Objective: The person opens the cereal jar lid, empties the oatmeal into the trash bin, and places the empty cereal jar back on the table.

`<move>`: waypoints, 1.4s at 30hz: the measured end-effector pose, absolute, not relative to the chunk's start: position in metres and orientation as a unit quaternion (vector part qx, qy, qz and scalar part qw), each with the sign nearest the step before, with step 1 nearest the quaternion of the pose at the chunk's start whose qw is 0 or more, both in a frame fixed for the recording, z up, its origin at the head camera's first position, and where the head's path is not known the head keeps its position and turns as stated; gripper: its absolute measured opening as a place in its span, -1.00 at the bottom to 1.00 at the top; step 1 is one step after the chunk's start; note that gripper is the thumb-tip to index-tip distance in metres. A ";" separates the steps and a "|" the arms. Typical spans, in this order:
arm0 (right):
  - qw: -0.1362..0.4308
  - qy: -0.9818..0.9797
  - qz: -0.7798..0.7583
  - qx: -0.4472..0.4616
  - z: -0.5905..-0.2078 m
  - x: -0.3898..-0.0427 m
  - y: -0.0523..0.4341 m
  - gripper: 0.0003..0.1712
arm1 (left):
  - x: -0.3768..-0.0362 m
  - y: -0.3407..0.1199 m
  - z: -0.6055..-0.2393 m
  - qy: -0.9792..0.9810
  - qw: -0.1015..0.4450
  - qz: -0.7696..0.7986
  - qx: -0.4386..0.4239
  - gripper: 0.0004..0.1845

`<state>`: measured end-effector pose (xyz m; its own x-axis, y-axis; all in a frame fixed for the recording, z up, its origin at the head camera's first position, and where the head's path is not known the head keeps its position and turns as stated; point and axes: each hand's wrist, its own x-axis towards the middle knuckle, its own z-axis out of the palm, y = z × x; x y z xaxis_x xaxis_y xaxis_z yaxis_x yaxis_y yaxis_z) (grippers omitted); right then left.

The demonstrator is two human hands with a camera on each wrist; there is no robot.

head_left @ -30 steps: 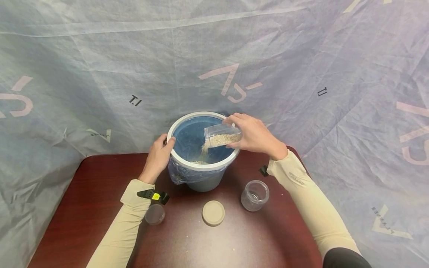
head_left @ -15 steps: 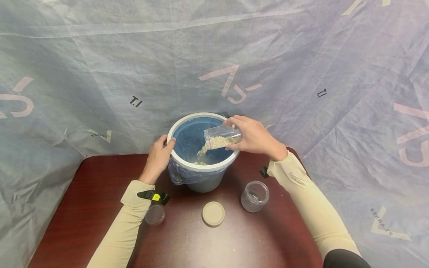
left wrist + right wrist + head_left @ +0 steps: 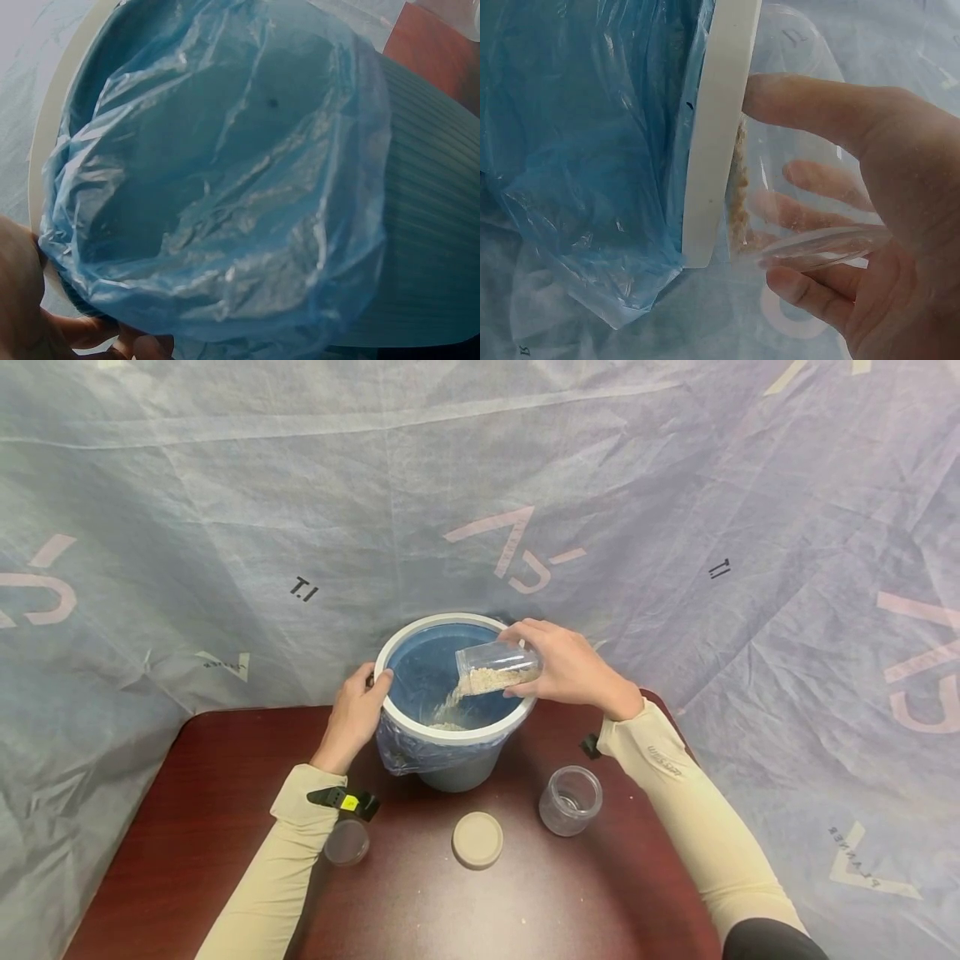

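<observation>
Head view: right hand (image 3: pixel 573 667) grip round tilted jar (image 3: pixel 497 666) w/ grains over bin (image 3: pixel 450 737), left hand (image 3: pixel 352 714) clutching rim.

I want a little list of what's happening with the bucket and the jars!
Right hand: holds tilted clear jar over bin, pouring grains
Left hand: grips white rim of bin
Bin liner: blue bag
Grains in bin: small pile
On table: empty jar, tan lid, small clear lid
</observation>
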<state>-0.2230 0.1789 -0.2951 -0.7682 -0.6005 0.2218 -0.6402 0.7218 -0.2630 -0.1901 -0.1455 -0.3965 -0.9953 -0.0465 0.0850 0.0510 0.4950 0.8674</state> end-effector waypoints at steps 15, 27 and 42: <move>0.064 -0.924 0.183 0.331 -0.298 -0.225 0.183 -0.18 | -0.191 -0.146 -0.397 -0.864 0.046 -0.501 0.004 -0.41; 0.079 -0.923 0.164 0.338 -0.297 -0.226 0.182 -0.20 | -0.191 -0.145 -0.397 -0.866 0.049 -0.498 0.003 -0.42; 0.092 -0.921 0.160 0.343 -0.295 -0.227 0.179 -0.19 | -0.191 -0.144 -0.397 -0.862 0.046 -0.505 0.001 -0.41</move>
<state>-0.2268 0.1789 -0.2954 -0.7483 -0.6014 0.2798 -0.6606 0.7140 -0.2321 -0.1911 -0.1445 -0.3967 -0.9958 -0.0486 0.0780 0.0442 0.4898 0.8707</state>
